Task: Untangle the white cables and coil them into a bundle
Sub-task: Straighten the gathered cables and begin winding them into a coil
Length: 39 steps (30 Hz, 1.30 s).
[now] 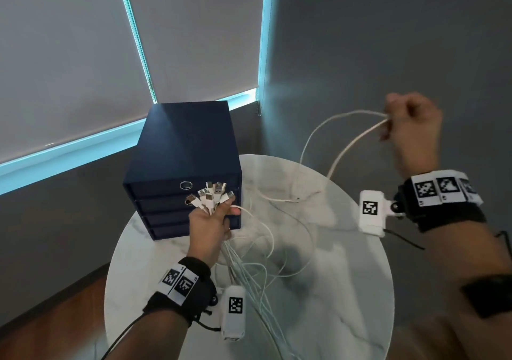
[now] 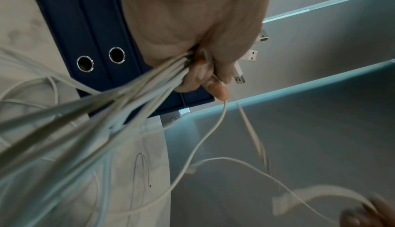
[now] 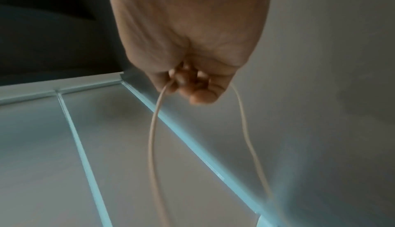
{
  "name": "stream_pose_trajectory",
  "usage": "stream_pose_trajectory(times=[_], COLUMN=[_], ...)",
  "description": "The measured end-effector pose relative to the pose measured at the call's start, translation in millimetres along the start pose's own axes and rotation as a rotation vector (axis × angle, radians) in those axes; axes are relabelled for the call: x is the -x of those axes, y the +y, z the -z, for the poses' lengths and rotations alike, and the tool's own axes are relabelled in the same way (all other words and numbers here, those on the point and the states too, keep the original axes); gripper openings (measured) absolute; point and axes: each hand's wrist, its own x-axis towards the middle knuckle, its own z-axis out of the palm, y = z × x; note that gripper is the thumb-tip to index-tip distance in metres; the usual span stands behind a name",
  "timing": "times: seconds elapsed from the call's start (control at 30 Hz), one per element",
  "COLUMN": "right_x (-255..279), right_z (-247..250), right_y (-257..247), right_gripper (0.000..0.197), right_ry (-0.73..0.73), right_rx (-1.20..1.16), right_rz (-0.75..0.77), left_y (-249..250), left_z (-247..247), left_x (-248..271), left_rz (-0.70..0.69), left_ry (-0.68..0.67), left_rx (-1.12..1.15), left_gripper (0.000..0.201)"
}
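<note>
Left hand [image 1: 212, 228] grips a bunch of white cables [image 1: 250, 279]; right hand [image 1: 412, 127] lifts one strand.

The left fist is closed around the cables, whose USB plugs [image 1: 212, 195] fan out above the knuckles while the cords trail down over the round marble table [image 1: 346, 290]. Behind stands a dark blue drawer box [image 1: 184, 166]. Farther right, raised off the table, the right hand's curled fingers [image 3: 203, 95] clutch a looped cable [image 1: 343, 149].

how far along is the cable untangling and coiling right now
Partly done. The left hand grips the white cables with their USB plugs gathered at one end. The right hand is drawing one strand up and away. Loose loops still sprawl on the round table; no coil shows yet.
</note>
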Motion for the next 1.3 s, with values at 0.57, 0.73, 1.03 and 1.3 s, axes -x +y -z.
stream_pose_trajectory(times=[0.57, 0.73, 1.03, 1.3], right_x=[114, 137, 218, 263], right_z=[112, 13, -139, -86], right_y=[149, 133, 28, 93], right_gripper=[0.022, 0.04, 0.052, 0.037], right_ry=[0.007, -0.232, -0.933, -1.031], right_rx=[0.716, 0.247, -0.446, 0.097], right_rz=[-0.805, -0.605, -0.601, -0.73], left_y=[0, 5, 20, 26], left_z=[0, -14, -29, 4], left_x=[1, 6, 15, -3], left_rz=[0.075, 0.05, -0.033, -0.056], left_ry=[-0.083, -0.131, -0.093, -0.032], left_rx=[-0.093, -0.13, 0.086, 0.25], left_gripper=[0.021, 0.025, 0.025, 0.031])
